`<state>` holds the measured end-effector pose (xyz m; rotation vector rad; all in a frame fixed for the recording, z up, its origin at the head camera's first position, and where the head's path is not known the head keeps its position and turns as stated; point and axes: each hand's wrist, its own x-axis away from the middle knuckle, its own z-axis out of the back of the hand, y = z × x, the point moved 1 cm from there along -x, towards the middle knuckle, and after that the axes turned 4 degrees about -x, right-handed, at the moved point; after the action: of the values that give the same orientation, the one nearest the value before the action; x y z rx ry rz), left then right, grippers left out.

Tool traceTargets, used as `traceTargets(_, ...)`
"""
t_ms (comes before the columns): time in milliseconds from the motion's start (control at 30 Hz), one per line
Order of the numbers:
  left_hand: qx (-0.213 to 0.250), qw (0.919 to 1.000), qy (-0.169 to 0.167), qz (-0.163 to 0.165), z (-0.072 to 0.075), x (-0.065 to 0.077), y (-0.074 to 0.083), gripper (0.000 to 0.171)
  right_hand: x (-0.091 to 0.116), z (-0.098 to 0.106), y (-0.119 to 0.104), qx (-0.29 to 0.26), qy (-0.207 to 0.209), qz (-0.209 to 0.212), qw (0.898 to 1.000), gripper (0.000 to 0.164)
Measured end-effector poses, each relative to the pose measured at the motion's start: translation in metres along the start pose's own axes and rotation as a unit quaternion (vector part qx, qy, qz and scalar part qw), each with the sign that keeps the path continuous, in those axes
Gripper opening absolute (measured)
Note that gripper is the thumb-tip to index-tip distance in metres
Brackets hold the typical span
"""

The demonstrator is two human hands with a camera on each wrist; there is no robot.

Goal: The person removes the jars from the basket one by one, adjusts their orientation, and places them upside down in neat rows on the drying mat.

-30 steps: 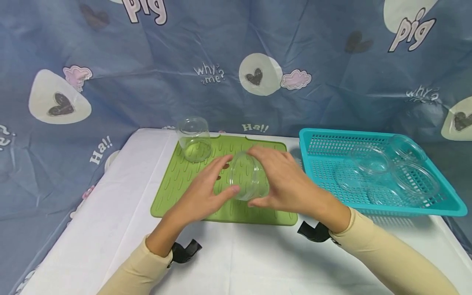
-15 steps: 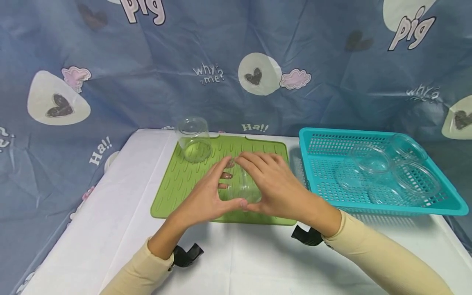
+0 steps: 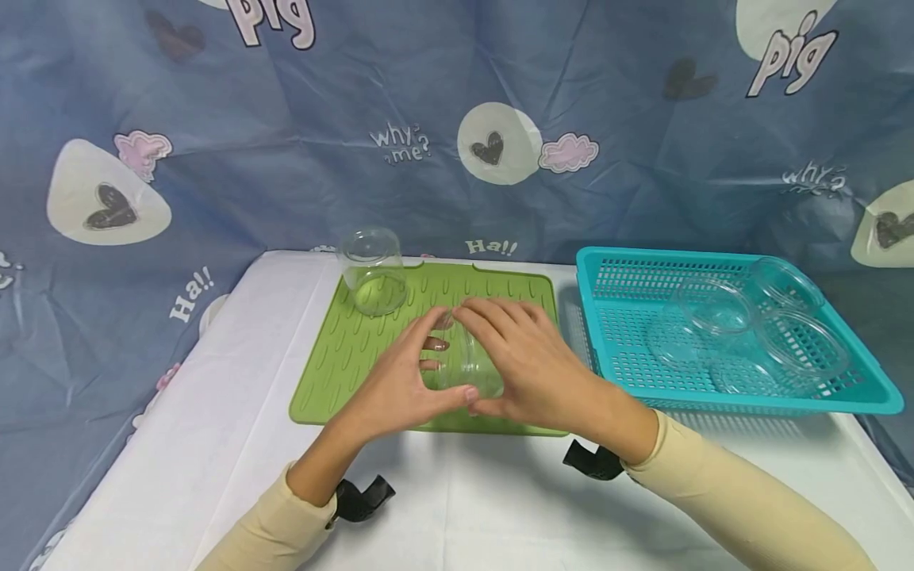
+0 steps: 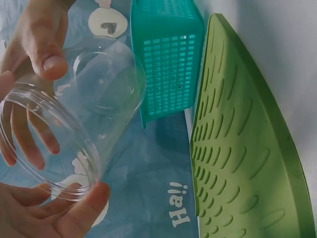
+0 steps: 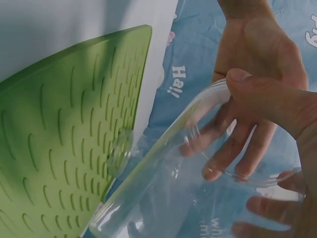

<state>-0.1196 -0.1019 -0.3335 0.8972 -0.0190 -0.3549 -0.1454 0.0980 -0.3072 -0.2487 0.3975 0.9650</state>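
Observation:
A clear jar (image 3: 485, 374) is held on its side above a green ridged mat (image 3: 343, 369), between both hands. My left hand (image 3: 395, 385) grips it around the threaded rim end, the thumb low and the fingers on the far side. From the right, my right hand (image 3: 531, 361) holds the jar, fingers over the top, thumb tip near the left thumb. In the left wrist view the jar's (image 4: 106, 74) round mouth faces the left hand (image 4: 59, 213). Fingers show through the clear wall in the right wrist view, where the right thumb (image 5: 262, 96) lies on the rim.
Another clear jar (image 3: 376, 274) stands on the mat's far left corner. At the right, a turquoise perforated basket (image 3: 621, 274) holds several clear jars (image 3: 800, 341). A white cloth (image 3: 493, 507) covers the table, and a blue patterned sheet (image 3: 300, 182) hangs behind.
The right hand has moved left and the two hands have drawn together around the jar, thumbs now almost touching. Over the last half second hardly anything has moved.

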Motion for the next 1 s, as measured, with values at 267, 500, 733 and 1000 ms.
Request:
traceTargets(267,0.004,0.9998,0.01,-0.019,0.005,0.007,-0.003,0.094,0.008,0.002,0.004,-0.01,-0.032,-0.046,0.998,0.111)
traceTargets(500,0.005,0.9998,-0.004,-0.017,0.007,0.009,-0.006,0.096,0.011,0.0,0.006,-0.021,-0.043,-0.046,0.998,0.111)
traceTargets(733,0.023,0.9992,-0.013,-0.031,0.009,0.01,-0.01,0.093,0.015,-0.001,0.007,-0.039,-0.044,-0.054,0.997,0.112)
traceTargets(1000,0.107,0.993,-0.031,-0.038,0.015,0.012,-0.025,0.091,0.034,-0.001,0.013,-0.143,-0.027,-0.101,0.984,0.111)
